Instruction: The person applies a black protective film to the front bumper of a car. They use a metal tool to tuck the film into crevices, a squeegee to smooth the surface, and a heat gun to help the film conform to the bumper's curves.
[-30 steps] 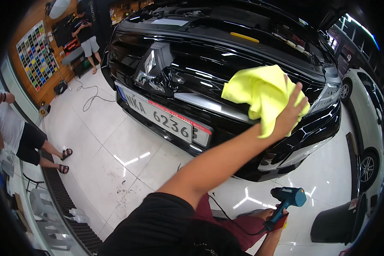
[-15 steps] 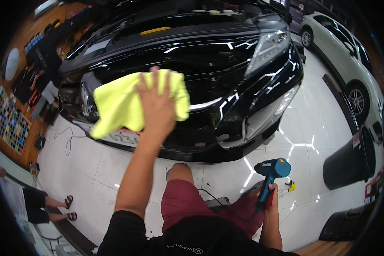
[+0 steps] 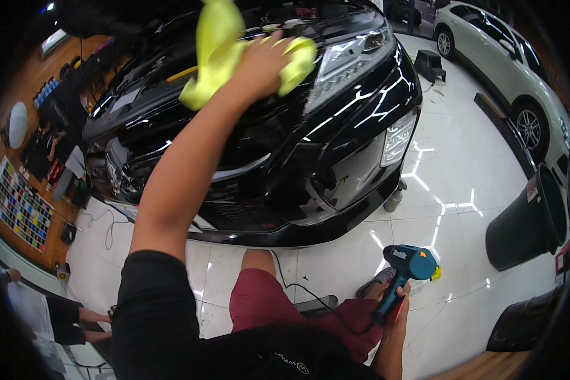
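Observation:
My left hand [image 3: 264, 65] reaches far forward with a bright yellow-green cloth [image 3: 216, 54] bunched in and under it. The cloth lies over the upper front of a glossy black car [image 3: 247, 136], left of the headlight [image 3: 351, 60]. One end of it sticks up past my hand. Low on the right, my right hand [image 3: 396, 308] is wrapped round the handle of a teal heat gun [image 3: 414, 261]. Its dark nozzle points left, and a black cord [image 3: 310, 289] trails from it across my lap.
A white car [image 3: 497, 57] is parked at the right, near a dark bin [image 3: 527, 218]. A bottle with a yellow spray head [image 3: 436, 272] stands behind the heat gun. Another person [image 3: 60, 313] is at the lower left. A colour swatch board [image 3: 22, 202] leans at the left.
My left hand has moved forward with the cloth, from the front grille area up to the hood edge. The view has shifted right. My right hand still holds the heat gun.

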Available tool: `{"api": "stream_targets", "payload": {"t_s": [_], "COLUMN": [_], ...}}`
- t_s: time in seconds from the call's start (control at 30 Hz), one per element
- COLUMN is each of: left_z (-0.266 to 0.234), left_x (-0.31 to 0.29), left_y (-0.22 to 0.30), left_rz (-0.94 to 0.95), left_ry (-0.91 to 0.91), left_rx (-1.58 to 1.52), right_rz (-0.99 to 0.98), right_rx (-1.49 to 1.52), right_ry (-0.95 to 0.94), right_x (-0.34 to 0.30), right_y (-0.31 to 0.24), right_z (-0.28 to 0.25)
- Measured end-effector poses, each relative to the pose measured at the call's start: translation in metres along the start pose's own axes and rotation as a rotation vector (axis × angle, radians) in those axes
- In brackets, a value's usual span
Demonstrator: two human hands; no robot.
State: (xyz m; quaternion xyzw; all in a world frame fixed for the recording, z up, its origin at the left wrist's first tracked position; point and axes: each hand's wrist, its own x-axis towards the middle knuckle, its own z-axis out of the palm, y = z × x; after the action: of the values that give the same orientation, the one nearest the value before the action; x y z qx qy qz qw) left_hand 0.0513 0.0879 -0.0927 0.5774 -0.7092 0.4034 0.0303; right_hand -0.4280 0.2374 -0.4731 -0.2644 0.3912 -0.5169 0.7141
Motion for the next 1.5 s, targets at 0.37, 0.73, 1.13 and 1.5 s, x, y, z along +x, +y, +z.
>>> {"api": "stream_targets", "payload": {"t_s": [0.37, 0.73, 1.13, 1.5], "left_z": [-0.024, 0.032, -0.007, -0.067], "left_x": [-0.102, 0.103, 0.031, -0.142], "left_y": [0.030, 0.014, -0.165, 0.110], "left_rz": [-0.422, -0.301, -0.340, -0.330], "left_ry": [-0.115, 0.113, -0.063, -0.046], "left_rx": [0.134, -0.098, -0.068, 0.030], "right_rz": [0.119, 0.154, 0.255, 0.438], "right_rx": [0.028, -0.088, -1.214, -2.020], "right_ry": [0.055, 0.043, 0.039, -0.550], "right_x": [0.063, 0.046, 0.212, 0.277], "right_y": [-0.010, -0.017, 0.186, 0.321], "right_z": [-0.042, 0.052, -0.051, -0.091]}}
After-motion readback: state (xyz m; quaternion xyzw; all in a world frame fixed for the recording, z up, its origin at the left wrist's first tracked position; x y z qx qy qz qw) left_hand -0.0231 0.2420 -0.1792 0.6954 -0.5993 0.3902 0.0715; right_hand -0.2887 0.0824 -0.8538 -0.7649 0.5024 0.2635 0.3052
